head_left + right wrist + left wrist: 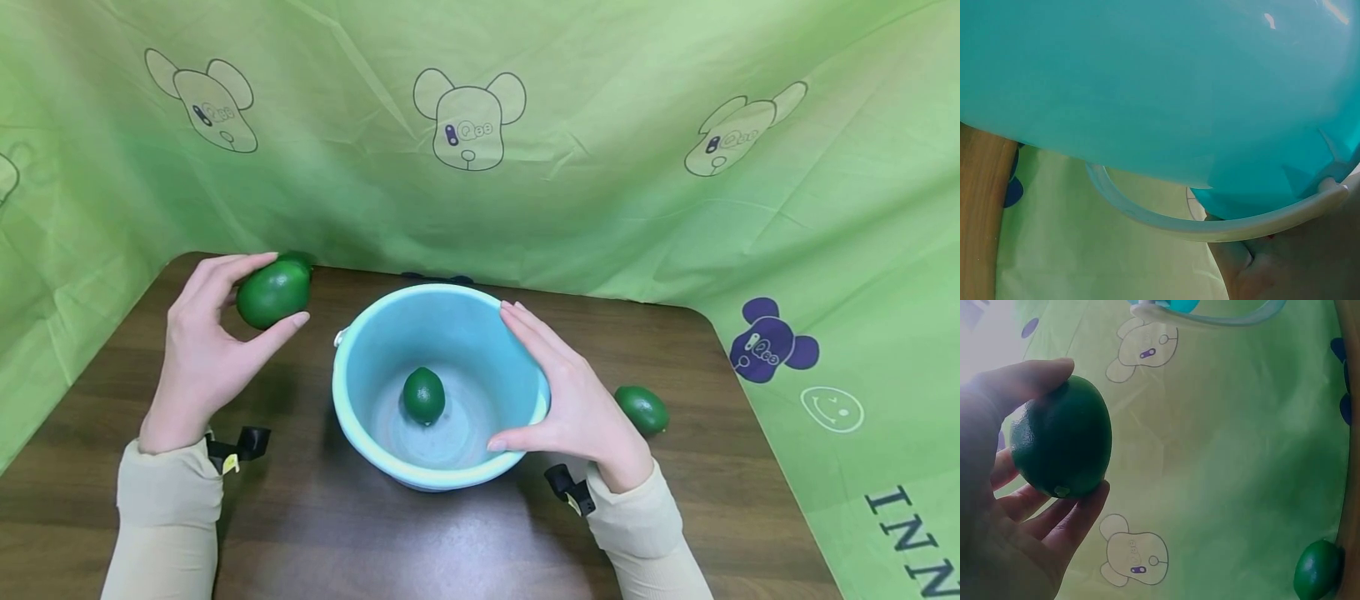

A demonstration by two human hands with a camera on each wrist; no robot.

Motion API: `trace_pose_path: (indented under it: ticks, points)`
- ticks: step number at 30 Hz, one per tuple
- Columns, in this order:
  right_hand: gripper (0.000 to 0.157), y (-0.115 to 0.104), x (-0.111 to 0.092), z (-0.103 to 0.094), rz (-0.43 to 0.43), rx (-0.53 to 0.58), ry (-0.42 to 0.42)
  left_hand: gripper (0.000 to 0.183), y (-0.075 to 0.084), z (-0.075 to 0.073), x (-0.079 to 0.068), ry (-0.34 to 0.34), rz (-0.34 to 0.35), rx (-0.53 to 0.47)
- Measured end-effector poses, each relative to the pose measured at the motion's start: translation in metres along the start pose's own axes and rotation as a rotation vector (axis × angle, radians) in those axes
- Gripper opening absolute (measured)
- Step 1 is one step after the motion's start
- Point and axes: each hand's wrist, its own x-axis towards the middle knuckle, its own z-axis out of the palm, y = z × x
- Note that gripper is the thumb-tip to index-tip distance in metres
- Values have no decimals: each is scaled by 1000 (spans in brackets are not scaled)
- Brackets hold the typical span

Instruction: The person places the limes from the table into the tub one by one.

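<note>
My left hand (206, 333) grips a green lime (272, 293) between thumb and fingers, raised over the left part of the table. In the left wrist view the same lime (1063, 437) shows its stem end near the fingertips. A light blue bucket (347, 408) stands upright at the middle, one lime (423, 396) lying on its bottom. My right hand (562, 392) holds the bucket's right rim, fingers at the far side and thumb along the near side. The right wrist view is mostly the bucket's outer wall (1116, 81) and its pale handle (1210, 230).
Another lime (641, 409) lies on the brown wooden table (360, 542), just right of my right wrist. One more lime (1318, 572) sits at the table's back left, partly behind the held one in the head view. Green printed cloth (585, 208) hangs around the back and sides.
</note>
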Motion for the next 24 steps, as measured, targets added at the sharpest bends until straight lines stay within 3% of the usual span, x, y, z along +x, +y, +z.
trace_pose_path:
  ticks: [24]
  points:
    - [127, -1, 0, 1, 2, -10, 1, 64, 45, -5, 0, 1, 55, -52]
